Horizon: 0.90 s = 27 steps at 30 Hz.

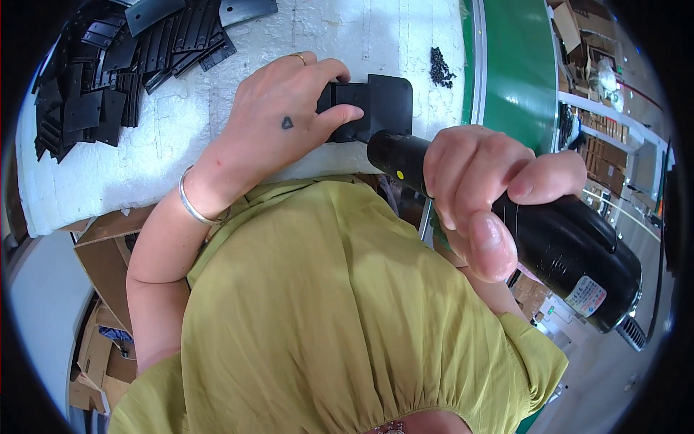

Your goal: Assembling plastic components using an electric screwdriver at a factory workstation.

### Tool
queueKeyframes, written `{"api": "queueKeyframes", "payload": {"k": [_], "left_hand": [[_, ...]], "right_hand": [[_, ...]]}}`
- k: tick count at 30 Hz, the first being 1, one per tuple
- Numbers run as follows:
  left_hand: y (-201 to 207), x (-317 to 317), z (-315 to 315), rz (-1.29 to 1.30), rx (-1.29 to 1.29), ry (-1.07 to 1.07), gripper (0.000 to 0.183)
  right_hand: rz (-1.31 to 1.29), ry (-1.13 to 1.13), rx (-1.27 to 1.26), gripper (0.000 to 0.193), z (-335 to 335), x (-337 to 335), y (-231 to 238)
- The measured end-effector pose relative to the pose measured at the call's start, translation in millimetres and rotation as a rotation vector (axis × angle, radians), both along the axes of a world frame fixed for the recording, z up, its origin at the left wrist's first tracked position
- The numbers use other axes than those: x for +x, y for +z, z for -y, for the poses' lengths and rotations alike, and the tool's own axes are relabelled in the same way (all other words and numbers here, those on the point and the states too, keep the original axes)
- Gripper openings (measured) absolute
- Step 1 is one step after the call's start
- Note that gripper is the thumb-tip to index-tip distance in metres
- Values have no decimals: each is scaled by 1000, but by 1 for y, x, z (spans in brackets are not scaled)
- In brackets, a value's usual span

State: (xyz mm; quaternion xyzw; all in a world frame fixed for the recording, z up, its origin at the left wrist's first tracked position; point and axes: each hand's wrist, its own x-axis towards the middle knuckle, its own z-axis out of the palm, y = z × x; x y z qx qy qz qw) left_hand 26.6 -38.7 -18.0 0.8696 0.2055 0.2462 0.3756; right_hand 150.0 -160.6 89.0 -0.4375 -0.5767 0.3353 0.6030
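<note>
My left hand (pixel 289 108) grips a flat black plate piece (pixel 390 105) on the white foam-covered table, thumb and forefinger closed on its left part. In my right hand (pixel 477 188) is a black corded electric screwdriver (pixel 557 246), held slanting with the fingers wrapped around its body. Its front end (pixel 394 153) points at the lower edge of the black plate piece, close to my left thumb. Whether the bit touches a screw cannot be made out. A small heap of black screws (pixel 441 69) lies to the right of the plate.
Many black plates (pixel 108 87) are piled at the far left of the white table surface (pixel 318 36). A green surface (pixel 517 72) with a pale edge runs along the right. Cardboard boxes (pixel 108 253) stand below the table at left. The screwdriver's cord (pixel 659 289) trails at far right.
</note>
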Motion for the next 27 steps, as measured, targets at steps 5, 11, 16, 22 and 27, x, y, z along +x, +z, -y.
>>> {"api": "queueKeyframes", "payload": {"k": [5,11,16,22,27], "left_hand": [[-3,0,0,33,-4,10,31],[-6,0,2,64,5,35,32],[0,2,2,7,-15,27,31],[3,1,-3,-145,-62,18,33],[3,-1,-8,-114,-64,19,35]], "right_hand": [[86,102,18,30,-4,3,1],[96,98,-19,30,-5,0,2],[38,-4,-7,31,-2,-7,1],[-92,-39,49,29,-8,-13,-11],[-149,-117,92,30,-11,-10,-2]]}}
